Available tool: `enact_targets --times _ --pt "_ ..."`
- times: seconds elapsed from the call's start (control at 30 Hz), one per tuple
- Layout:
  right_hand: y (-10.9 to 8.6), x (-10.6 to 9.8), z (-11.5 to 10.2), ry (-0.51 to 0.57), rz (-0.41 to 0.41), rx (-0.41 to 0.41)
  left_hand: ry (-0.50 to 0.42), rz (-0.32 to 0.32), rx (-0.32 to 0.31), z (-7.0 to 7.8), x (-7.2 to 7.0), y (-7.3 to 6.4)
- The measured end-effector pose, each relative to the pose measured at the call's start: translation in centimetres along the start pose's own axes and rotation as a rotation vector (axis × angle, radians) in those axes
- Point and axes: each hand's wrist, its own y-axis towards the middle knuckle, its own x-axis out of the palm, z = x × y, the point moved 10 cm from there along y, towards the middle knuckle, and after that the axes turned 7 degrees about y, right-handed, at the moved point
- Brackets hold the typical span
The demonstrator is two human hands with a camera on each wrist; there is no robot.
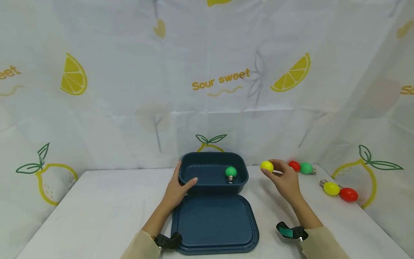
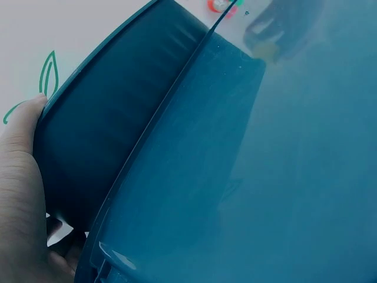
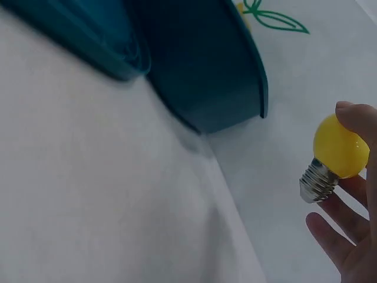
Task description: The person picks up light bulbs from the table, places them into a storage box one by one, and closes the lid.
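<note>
My right hand (image 1: 286, 180) pinches a yellow light bulb (image 1: 266, 166) above the table, to the right of the dark blue box (image 1: 207, 189). The right wrist view shows the bulb's silver screw base (image 3: 318, 181) pointing down, with the thumb on the yellow globe. At the box's left end, my left hand (image 1: 177, 190) grips the wall, thumb over the front rim. Inside the box, toward its right side, a green bulb (image 1: 231, 172) stands on its metal base. The flat blue lid (image 1: 215, 223) lies in front of the box.
On the table's right side lie a red bulb (image 1: 294, 166), a green bulb (image 1: 306, 168), another yellow bulb (image 1: 331, 189) and a second red bulb (image 1: 348, 194). A white printed curtain (image 1: 129, 90) hangs behind the white table (image 1: 97, 216).
</note>
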Motion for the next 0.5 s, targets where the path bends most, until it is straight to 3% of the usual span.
enact_targets --times 0.5 --pt "2.6 2.9 -5.4 0.08 -0.074 0.071 -0.007 0.009 0.002 -0.4 0.0 0.2"
